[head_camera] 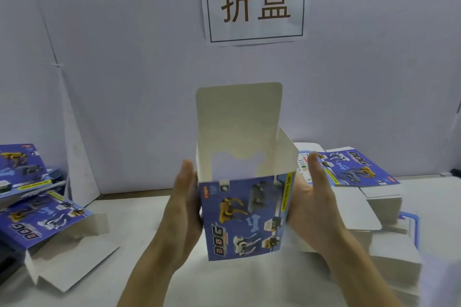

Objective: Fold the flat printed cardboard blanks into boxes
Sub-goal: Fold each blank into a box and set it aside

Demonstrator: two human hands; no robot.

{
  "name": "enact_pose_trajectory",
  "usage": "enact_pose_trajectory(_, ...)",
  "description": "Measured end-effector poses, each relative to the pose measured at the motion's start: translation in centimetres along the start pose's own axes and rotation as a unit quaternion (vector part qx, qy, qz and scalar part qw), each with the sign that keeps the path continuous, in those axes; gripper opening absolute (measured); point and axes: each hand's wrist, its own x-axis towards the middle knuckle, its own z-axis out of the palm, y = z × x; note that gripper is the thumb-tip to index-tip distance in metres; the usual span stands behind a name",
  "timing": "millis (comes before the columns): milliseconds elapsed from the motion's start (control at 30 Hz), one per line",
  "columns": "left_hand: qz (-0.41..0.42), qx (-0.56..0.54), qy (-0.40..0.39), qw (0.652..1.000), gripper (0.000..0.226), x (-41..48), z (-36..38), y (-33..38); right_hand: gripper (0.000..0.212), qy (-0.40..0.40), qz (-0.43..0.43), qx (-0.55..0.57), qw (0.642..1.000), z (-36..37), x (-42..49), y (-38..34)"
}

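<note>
Head view showed the desk point(139, 219) spread under the box point(244, 217), which serves as the landmark. Right of the box lay a stack of flat blanks point(361, 169), printed side up, so plenty of folding looked to be left. Left of the box lay several printed pieces point(45, 222) with loose flaps; I could not tell whether they were finished. The box was held upright above the desk, already squared into a tube, its bottom hidden. The left hand point(184, 212) and the right hand point(314, 202) pressed its two sides between flat palms, each grip straight-fingered, nothing curled round the card. Above the box its lid flap point(239, 117) stood untucked, so closing the top seemed the step remaining
</note>
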Motion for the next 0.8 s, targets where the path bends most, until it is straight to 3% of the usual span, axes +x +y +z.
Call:
enact_pose_trajectory(100, -0.014, 0.012, -0.005, 1.0, 0.036, 0.1, 0.7, -0.1, 0.068, 0.049, -0.002, 0.03, 0.998, -0.6, 0.3, 0.3)
enact_pose_trajectory(233, -0.021, -0.006, -0.039, 0.999, 0.048, -0.1, 0.5, 0.1, 0.076, 0.043, 0.048, 0.068, 0.996, -0.4, -0.1, -0.2)
enact_pose_trajectory(367, -0.011, 0.012, -0.009, 1.0, 0.047, -0.2, 1.4, 0.9, 0.062, 0.072, 0.043, 0.063, 0.995, -0.1, -0.1, 0.1)
enact_pose_trajectory(467, -0.02, 0.081, 0.031, 0.996, 0.093, 0.1, 1.5, 0.4, 0.047, 0.105, 0.02, 0.006, 0.994, -0.2, 0.0, 0.6)
enact_pose_trajectory(567, -0.034, 0.077, 0.061, 0.995, 0.058, -0.2, 2.3, -0.5, 0.058, 0.11, 0.019, -0.103, 0.988, -0.5, 0.1, 0.8)
enact_pose_trajectory(633, -0.039, 0.075, 0.08, 0.993, 0.051, -0.8, 2.3, -0.9, 0.063, 0.104, 0.015, -0.131, 0.986, -0.6, 0.1, 0.5)
enact_pose_trajectory(800, -0.032, 0.072, 0.102, 0.992, 0.044, -0.3, 1.8, -0.2, 0.053, 0.073, 0.011, -0.152, 0.986, -0.2, -0.1, 0.3)
